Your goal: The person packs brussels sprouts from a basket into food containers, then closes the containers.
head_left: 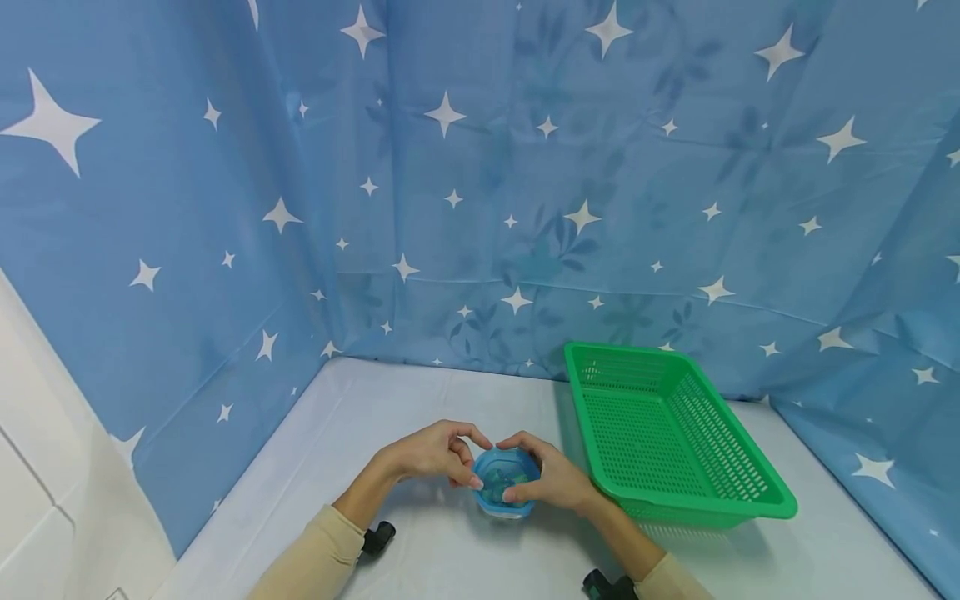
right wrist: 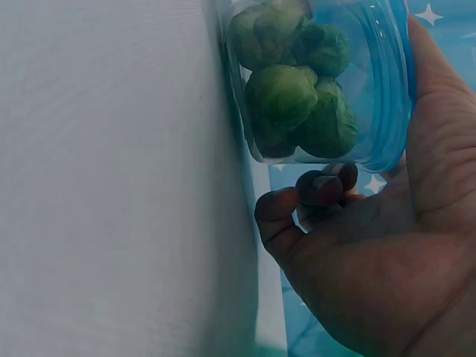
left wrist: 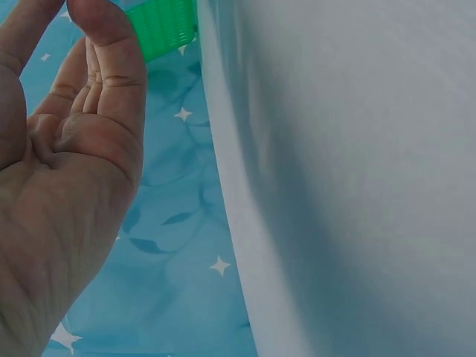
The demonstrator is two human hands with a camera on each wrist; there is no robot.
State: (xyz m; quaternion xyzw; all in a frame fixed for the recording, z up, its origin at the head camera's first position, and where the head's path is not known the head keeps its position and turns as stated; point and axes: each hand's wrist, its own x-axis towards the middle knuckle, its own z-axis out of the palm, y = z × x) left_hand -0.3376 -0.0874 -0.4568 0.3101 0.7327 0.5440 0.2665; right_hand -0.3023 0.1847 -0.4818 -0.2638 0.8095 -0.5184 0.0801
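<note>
A small clear container (right wrist: 364,44) with a blue lid (head_left: 491,458) stands on the white table in front of me. In the right wrist view, several Brussels sprouts (right wrist: 281,98) show through its wall. My left hand (head_left: 438,454) grips the lid's left edge, index finger at the far side and thumb nearer. From the right, my right hand (head_left: 555,477) holds the lid, its thumb over the top and index finger at the far rim; its other fingers curl beside the container. The left wrist view shows the left palm (left wrist: 74,171) but not the container.
A green perforated plastic basket (head_left: 645,433) stands just right of the right hand, close to that forearm. The white-covered table (head_left: 405,392) ends at a blue star-patterned curtain (head_left: 480,242) behind and along the sides.
</note>
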